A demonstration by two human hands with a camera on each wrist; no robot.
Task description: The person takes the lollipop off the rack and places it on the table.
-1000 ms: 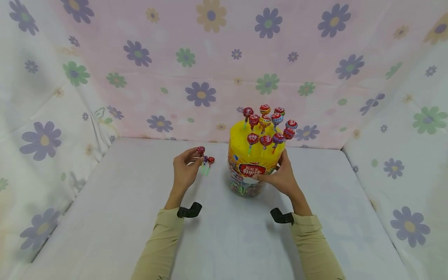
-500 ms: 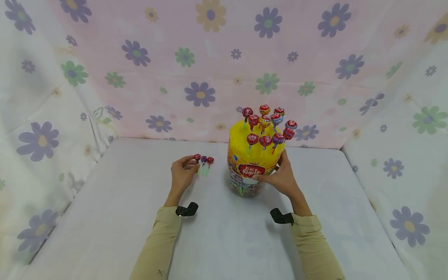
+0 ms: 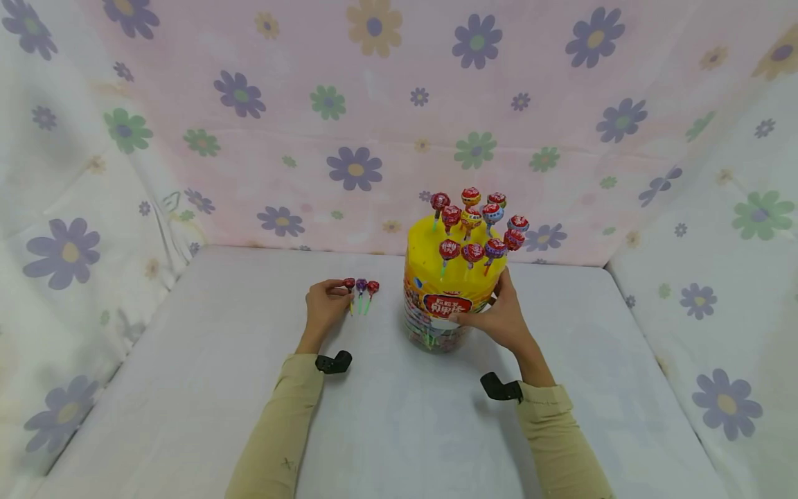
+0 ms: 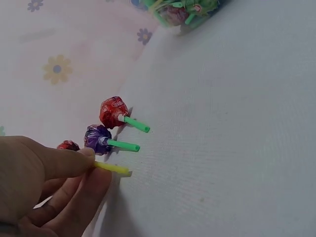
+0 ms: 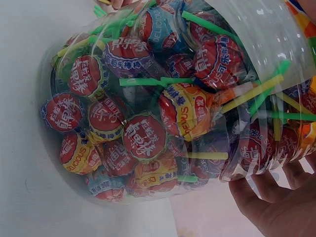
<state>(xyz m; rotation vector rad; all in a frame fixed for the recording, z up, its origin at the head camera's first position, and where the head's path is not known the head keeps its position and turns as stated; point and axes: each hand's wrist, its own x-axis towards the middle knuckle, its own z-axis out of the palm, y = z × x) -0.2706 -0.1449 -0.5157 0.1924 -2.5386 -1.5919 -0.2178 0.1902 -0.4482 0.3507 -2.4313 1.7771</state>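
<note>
My left hand (image 3: 325,305) pinches a red-wrapped lollipop (image 3: 349,283) by its yellow stick (image 4: 113,168), thumb against fingers, low over the white table. Right of it lie a purple-wrapped lollipop (image 4: 97,139) and a red-wrapped one (image 4: 113,112), both with green sticks, side by side. My right hand (image 3: 499,315) grips the right side of a large clear jar (image 3: 419,320) with a yellow lid (image 3: 424,256), thumb across its front label. Several lollipops (image 3: 472,219) stand upright in the lid. Through the jar's wall many more wrapped lollipops (image 5: 144,137) show in the right wrist view.
A white cloth covers the table (image 3: 399,416). Flower-printed curtains (image 3: 386,125) rise at its back and both sides. A black wrist camera (image 3: 334,362) sits on the left wrist and another camera (image 3: 501,387) on the right.
My left hand has lowered the red lollipop with the yellow stick, moving slightly left, so it lines up left of the other two. The right hand stays on the jar.
</note>
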